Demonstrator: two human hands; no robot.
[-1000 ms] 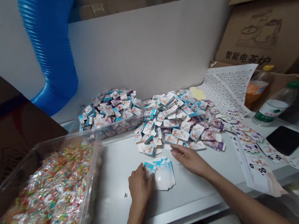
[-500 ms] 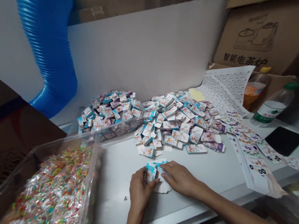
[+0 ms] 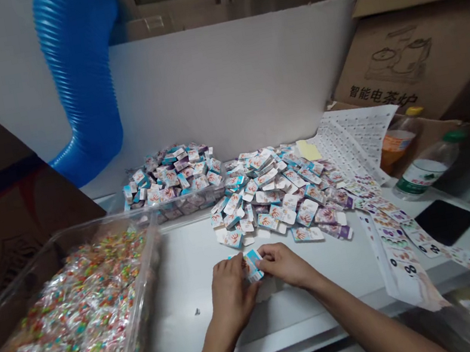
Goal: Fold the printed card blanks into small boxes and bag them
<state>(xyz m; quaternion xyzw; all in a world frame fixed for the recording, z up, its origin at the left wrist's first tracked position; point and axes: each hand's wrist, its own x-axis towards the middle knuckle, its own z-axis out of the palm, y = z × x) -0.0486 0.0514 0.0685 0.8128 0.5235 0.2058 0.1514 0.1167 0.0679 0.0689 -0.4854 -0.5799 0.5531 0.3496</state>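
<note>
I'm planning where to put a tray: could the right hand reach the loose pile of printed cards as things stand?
Probably yes. The right hand is just in front of the loose pile of printed cards, and nothing stands between them on the white table. It would likely need to release the small card first.

Head-worn view, facing forward and down

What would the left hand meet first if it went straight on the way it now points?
The small printed card between the left hand and the right hand; its fingertips seem already to touch it. Past that, probably the loose pile of cards, though depth is hard to judge.
</note>
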